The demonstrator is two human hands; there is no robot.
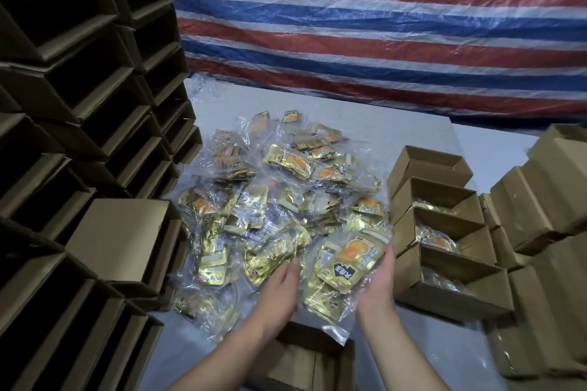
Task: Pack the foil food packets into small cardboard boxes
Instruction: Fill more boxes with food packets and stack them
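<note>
A heap of gold foil food packets in clear plastic bags [270, 200] covers the middle of the grey table [365, 124]. My right hand [378, 282] holds a clear bag of gold packets [346, 267] from its right side, lifted at the heap's near edge. My left hand [279, 292] has straight fingers touching the left side of that bag. An open small cardboard box [305, 359] sits just below both hands at the near table edge; its inside is dark and partly hidden by my arms.
Tall stacks of empty open cardboard boxes [79, 105] wall off the left. A row of open boxes [444, 232] holding packets stands on the right, with more boxes [546, 232] beyond. A striped tarp [381, 25] hangs behind the table.
</note>
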